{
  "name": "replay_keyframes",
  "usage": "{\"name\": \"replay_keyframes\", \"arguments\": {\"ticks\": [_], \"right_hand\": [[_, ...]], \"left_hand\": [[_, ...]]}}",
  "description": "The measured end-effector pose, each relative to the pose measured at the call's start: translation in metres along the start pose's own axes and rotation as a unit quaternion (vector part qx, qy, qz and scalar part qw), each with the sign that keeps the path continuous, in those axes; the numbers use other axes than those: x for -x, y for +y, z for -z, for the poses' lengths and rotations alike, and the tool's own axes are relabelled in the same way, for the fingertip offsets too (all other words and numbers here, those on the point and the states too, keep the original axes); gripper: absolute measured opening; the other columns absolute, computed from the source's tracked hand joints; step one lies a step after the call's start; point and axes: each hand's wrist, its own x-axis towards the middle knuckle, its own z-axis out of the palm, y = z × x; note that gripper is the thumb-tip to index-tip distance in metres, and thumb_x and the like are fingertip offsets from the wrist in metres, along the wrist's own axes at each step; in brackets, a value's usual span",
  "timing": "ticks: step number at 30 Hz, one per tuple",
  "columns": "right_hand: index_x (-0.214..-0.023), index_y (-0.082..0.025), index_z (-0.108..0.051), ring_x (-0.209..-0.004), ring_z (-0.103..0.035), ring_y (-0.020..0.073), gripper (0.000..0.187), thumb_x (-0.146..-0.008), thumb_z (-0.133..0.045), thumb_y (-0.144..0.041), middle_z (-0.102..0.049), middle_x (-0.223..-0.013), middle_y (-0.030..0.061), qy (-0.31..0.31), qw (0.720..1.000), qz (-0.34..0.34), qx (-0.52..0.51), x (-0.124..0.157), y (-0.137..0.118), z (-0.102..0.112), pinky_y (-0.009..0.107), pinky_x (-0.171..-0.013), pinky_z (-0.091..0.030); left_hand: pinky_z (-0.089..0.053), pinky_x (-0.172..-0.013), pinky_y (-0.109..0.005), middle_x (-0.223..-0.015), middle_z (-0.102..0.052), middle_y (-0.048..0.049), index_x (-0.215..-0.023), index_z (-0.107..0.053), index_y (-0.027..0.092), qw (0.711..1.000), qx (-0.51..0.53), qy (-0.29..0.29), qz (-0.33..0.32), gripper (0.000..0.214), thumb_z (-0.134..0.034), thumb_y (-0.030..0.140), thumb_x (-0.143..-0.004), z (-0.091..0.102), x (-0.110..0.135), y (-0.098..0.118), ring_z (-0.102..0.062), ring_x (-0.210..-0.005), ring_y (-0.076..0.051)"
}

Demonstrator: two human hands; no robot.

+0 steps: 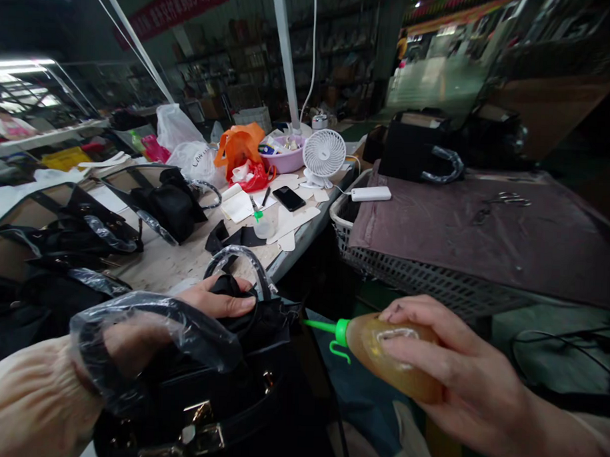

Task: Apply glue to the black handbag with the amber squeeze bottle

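While the left hand (227, 302) grips the top edge of a black handbag (254, 390) close in front, the right hand (463, 371) clasps an amber squeeze bottle (383, 368), its green nozzle (324, 326) near that edge, apparently a dispensing step, which calls for steady aim and gentle squeezing.

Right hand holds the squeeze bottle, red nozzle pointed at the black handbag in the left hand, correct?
No: the head view shows a green nozzle, not red. The right hand does hold the squeeze bottle, pointed at the black handbag in the left hand.
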Motion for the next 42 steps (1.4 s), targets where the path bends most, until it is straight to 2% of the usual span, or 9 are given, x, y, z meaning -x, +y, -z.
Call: {"name": "replay_keyframes", "arguments": {"ticks": [4,9,15,17,20,25,29,35,42], "right_hand": [[-0.121,-0.027,-0.055,-0.115,-0.055,0.0253,0.055,-0.077,-0.050,0.005,-0.052,-0.122,0.0092,-0.024,1.000,-0.008,-0.011,-0.001,0.001,0.001,0.040,-0.093,-0.056],[-0.116,-0.024,-0.059,-0.112,-0.058,0.0249,0.053,-0.073,-0.051,0.006,-0.055,-0.120,0.0090,-0.045,0.998,-0.030,-0.023,0.019,-0.003,0.000,0.034,-0.088,-0.057],[-0.115,-0.022,-0.060,-0.109,-0.060,0.0245,0.048,-0.076,-0.050,0.004,-0.058,-0.116,0.0106,-0.062,0.995,-0.049,-0.053,0.037,-0.006,-0.005,0.035,-0.087,-0.059],[-0.116,-0.022,-0.059,-0.110,-0.059,0.0246,0.047,-0.077,-0.051,0.003,-0.057,-0.118,0.0108,-0.051,0.996,-0.051,-0.060,0.037,-0.005,-0.006,0.035,-0.088,-0.058],[-0.116,-0.023,-0.058,-0.110,-0.058,0.0237,0.045,-0.078,-0.055,0.002,-0.055,-0.117,0.0099,0.000,0.998,-0.030,-0.058,0.031,-0.002,-0.005,0.035,-0.090,-0.057],[-0.119,-0.023,-0.054,-0.111,-0.057,0.0232,0.045,-0.079,-0.063,-0.003,-0.051,-0.122,0.0092,0.042,0.997,-0.021,-0.053,0.017,0.004,-0.005,0.033,-0.096,-0.053],[-0.120,-0.022,-0.053,-0.110,-0.056,0.0206,0.042,-0.082,-0.062,-0.006,-0.050,-0.121,0.0090,0.014,0.997,-0.040,-0.071,0.026,0.008,-0.010,0.028,-0.093,-0.053],[-0.121,-0.023,-0.052,-0.113,-0.054,0.0188,0.046,-0.082,-0.055,0.000,-0.048,-0.121,0.0082,-0.048,0.993,-0.056,-0.091,0.046,0.006,-0.011,0.026,-0.095,-0.051],[-0.119,-0.023,-0.052,-0.109,-0.057,0.0192,0.039,-0.084,-0.064,-0.011,-0.051,-0.119,0.0077,0.056,0.992,-0.049,-0.101,0.024,0.012,-0.011,0.028,-0.094,-0.051]], "left_hand": [[-0.051,-0.066,-0.023,-0.072,-0.072,-0.0002,-0.082,-0.071,0.016,1.000,-0.015,-0.006,0.001,0.050,-0.092,0.049,-0.052,0.001,0.001,-0.001,-0.065,-0.069,-0.017],[-0.051,-0.067,-0.022,-0.072,-0.072,0.0026,-0.084,-0.069,0.019,0.997,0.001,0.067,0.027,0.057,-0.096,0.047,-0.042,-0.004,0.006,0.001,-0.065,-0.069,-0.015],[-0.051,-0.063,-0.022,-0.068,-0.071,0.0019,-0.074,-0.071,0.019,0.999,0.005,0.035,0.019,0.044,-0.094,0.042,-0.044,-0.014,0.007,0.008,-0.064,-0.064,-0.015],[-0.051,-0.063,-0.023,-0.071,-0.072,0.0006,-0.078,-0.072,0.020,1.000,-0.012,0.021,0.016,0.042,-0.092,0.043,-0.049,-0.013,0.006,0.007,-0.065,-0.067,-0.016],[-0.051,-0.062,-0.023,-0.073,-0.071,-0.0010,-0.080,-0.071,0.019,0.999,-0.043,0.002,0.007,0.041,-0.088,0.047,-0.055,-0.010,0.005,0.006,-0.065,-0.068,-0.018],[-0.051,-0.063,-0.022,-0.073,-0.071,0.0005,-0.082,-0.070,0.020,0.999,-0.028,0.022,0.017,0.043,-0.090,0.045,-0.053,-0.009,0.006,0.003,-0.065,-0.068,-0.017],[-0.054,-0.065,-0.025,-0.076,-0.072,0.0000,-0.090,-0.067,0.020,0.999,-0.006,0.038,0.018,0.047,-0.090,0.041,-0.055,-0.007,0.004,-0.002,-0.067,-0.071,-0.020],[-0.052,-0.063,-0.022,-0.073,-0.072,-0.0002,-0.084,-0.070,0.019,0.999,-0.026,0.027,0.018,0.043,-0.090,0.043,-0.055,-0.011,0.001,0.004,-0.066,-0.068,-0.017],[-0.052,-0.063,-0.022,-0.072,-0.073,0.0012,-0.082,-0.071,0.020,0.998,-0.033,0.052,0.020,0.047,-0.092,0.045,-0.049,-0.018,0.003,0.008,-0.066,-0.067,-0.016]]}}
